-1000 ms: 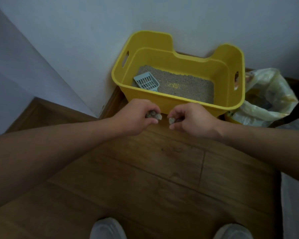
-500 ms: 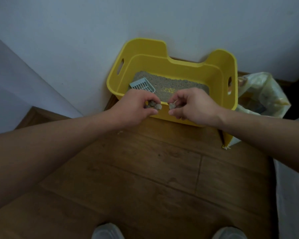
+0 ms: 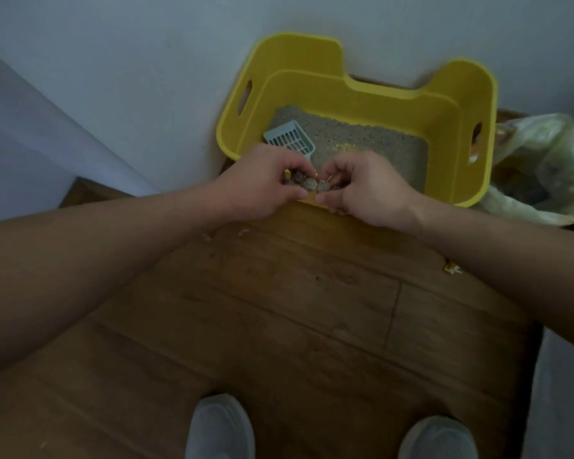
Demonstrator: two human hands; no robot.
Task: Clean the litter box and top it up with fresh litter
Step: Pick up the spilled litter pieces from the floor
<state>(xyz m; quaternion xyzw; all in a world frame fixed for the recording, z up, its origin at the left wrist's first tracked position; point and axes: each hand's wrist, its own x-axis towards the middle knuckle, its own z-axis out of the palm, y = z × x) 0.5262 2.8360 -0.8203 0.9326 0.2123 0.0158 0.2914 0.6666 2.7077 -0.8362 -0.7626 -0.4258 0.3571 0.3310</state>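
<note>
A yellow litter box (image 3: 371,91) stands on the floor against the wall, holding grey litter (image 3: 362,140) and a pale blue slotted scoop (image 3: 290,140) at its left side. My left hand (image 3: 262,183) and my right hand (image 3: 365,187) hover side by side over the box's near rim. Each is closed around grey litter clumps (image 3: 304,181), which show between the fingertips where the two hands almost meet.
A translucent yellowish plastic bag (image 3: 540,167) with waste inside sits right of the box. Small crumbs (image 3: 244,231) and a yellow scrap (image 3: 453,269) lie on the wooden floor (image 3: 279,309). My two pale shoes (image 3: 219,429) are at the bottom edge.
Both hands, still holding the clumps, have moved forward from in front of the box to over its near rim. The view has shifted closer to the box.
</note>
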